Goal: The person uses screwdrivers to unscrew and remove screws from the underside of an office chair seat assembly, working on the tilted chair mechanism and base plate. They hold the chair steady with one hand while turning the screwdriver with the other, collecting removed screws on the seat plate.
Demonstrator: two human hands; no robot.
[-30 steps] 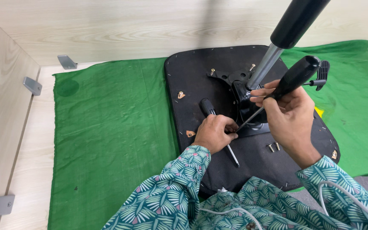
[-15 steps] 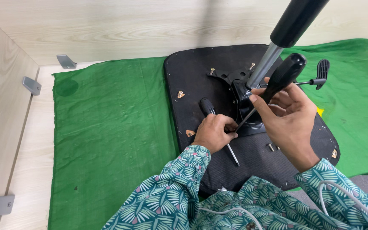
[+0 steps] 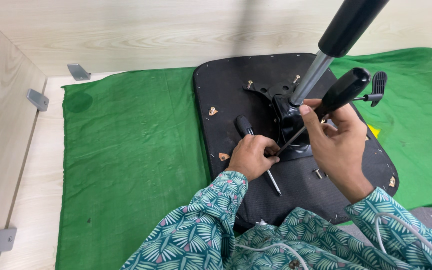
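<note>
Head view: hands point(image 3: 296, 145) mid-seat point(image 3: 226, 100), clear of edges.

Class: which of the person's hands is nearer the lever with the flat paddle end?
Right. The right hand sits just below-left of the lever; the left hand rests farther left.

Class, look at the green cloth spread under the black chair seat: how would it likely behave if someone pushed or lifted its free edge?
The green cloth would probably bunch rather than slide, since it already shows wrinkles. It looks floppy and light. Where the black chair seat lies on it, it would likely stay pinned.
</note>
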